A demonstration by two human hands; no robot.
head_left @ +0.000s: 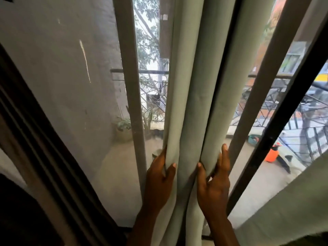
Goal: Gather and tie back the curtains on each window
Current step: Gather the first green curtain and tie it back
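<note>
Balcony (113, 166) hazy behind window mesh (62, 86), left hand (159, 176) and right hand (214, 181) gripping gathered pale curtain (191, 86), its top cut off

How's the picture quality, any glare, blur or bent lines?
Head view: backlit by daylight, so the left hand, right hand and window frame look dark; the wide lens bows the frame; a glare streak marks the screen; the curtain looks soft.

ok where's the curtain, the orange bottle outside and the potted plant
curtain (192, 89), head view, middle fold of the gathered cloth
orange bottle (271, 155), head view, its orange body
potted plant (122, 124), head view, its leaves
</note>
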